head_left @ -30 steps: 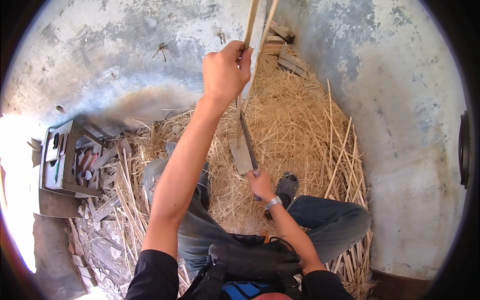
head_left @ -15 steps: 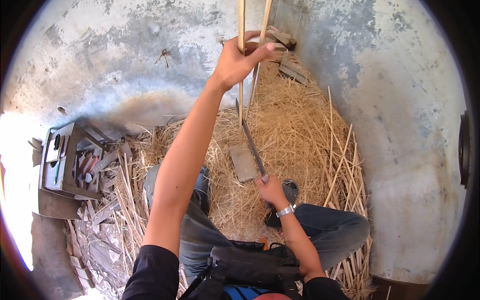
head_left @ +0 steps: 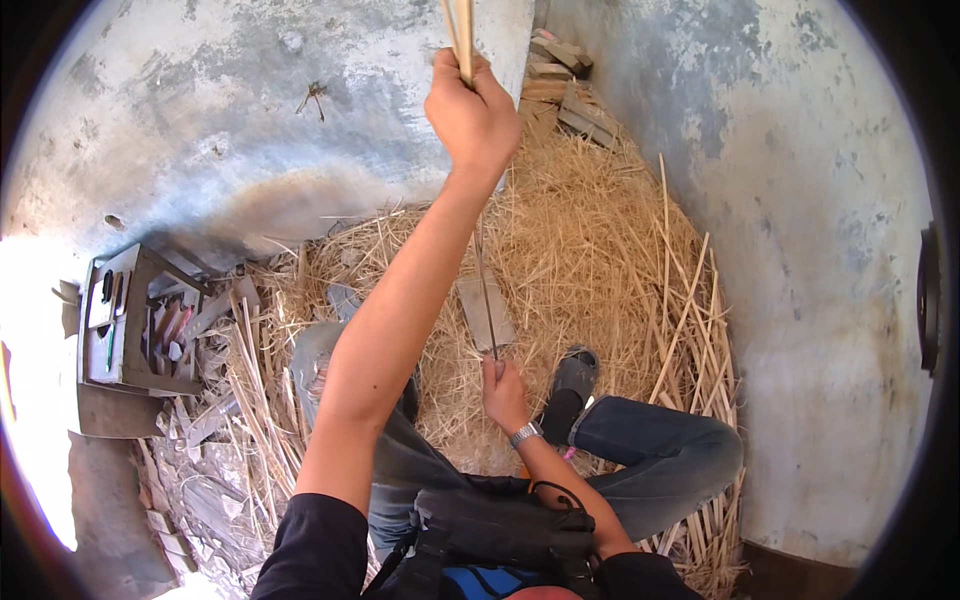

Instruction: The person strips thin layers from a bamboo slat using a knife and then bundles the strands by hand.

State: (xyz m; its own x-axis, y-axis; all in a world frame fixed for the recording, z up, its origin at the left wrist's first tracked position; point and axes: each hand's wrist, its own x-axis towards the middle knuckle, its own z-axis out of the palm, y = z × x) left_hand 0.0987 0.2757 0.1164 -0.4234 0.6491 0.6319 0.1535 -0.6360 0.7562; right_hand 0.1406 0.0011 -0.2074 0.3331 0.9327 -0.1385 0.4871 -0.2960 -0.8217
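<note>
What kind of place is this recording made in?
Probably a rough craft workspace in a bare concrete corner. The floor is heaped with straw and split cane strips, a small wooden tool box sits at the side, and the left hand grips a cane strip.

Daylight was strong, coming from the left: floor at lower-left edge (head_left: 40, 440) was blown out to white glare. Concrete wall (head_left: 200, 130) showed a soft dark shadow patch near the straw (head_left: 600, 250). Centre was sharp; fisheye bent edges w/ black vignette round the rim. Raised left hand (head_left: 475, 115) slightly soft.
</note>
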